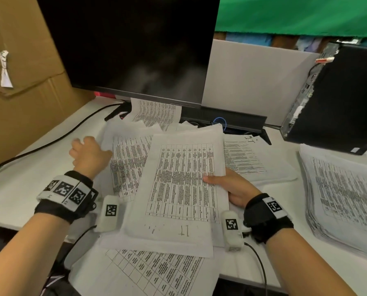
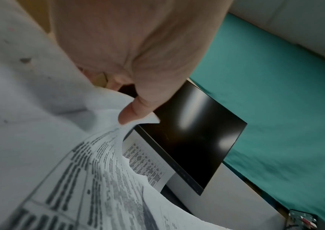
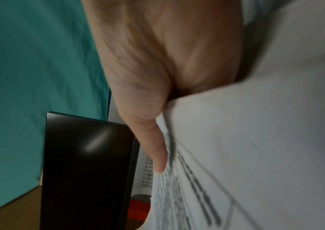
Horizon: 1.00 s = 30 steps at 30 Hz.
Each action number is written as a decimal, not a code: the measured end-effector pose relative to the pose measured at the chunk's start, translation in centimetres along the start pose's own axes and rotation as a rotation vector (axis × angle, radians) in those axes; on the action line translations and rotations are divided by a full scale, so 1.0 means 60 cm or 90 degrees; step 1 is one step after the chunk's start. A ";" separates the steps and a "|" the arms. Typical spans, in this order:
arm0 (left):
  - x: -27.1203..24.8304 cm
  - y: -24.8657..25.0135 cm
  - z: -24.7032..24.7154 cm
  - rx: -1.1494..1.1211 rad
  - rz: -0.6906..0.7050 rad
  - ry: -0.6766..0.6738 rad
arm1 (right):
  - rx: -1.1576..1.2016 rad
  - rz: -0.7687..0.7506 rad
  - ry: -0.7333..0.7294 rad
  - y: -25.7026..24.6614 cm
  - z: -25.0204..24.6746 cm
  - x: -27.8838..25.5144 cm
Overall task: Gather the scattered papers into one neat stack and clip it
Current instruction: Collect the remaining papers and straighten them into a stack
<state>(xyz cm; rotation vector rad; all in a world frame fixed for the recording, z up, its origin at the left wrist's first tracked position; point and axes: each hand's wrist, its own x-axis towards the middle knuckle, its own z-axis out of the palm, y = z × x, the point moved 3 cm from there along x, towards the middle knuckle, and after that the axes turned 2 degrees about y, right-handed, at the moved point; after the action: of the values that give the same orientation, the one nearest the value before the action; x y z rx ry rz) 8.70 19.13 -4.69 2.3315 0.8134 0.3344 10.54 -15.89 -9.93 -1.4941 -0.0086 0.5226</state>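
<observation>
Right hand (image 1: 234,189) gripped a sheaf of papers (image 1: 178,189), thumb on top. Left hand (image 1: 89,153) pinched a sheet's edge (image 2: 136,118). Separate stack (image 1: 344,195) lay rightward on desk (image 1: 14,189).

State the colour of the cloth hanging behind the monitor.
Green cloth, clearest in the head view above the monitor.

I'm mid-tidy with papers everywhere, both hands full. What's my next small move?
Probably slide the sheet your left hand pinches under the bundle your right hand holds. Papers near the monitor and at the desk edge lie loose, and no clip shows.
</observation>
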 end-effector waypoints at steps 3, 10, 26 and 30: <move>0.004 0.017 -0.003 -0.129 0.028 -0.007 | -0.006 0.006 0.010 0.003 -0.004 0.002; 0.014 -0.026 0.022 -0.166 -0.121 -0.165 | 0.019 0.020 0.028 0.010 -0.009 0.006; -0.067 0.070 0.108 -0.212 0.259 -0.446 | 0.054 0.059 0.008 -0.012 0.001 -0.014; -0.043 0.087 0.114 -0.291 0.195 -0.381 | -0.029 -0.026 0.094 -0.059 -0.007 -0.027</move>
<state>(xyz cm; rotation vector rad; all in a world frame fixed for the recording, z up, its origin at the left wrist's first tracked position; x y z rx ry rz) 12.00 11.01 -6.63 1.9469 0.0721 -0.0590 10.37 -16.78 -6.10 -1.5714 0.0655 0.3804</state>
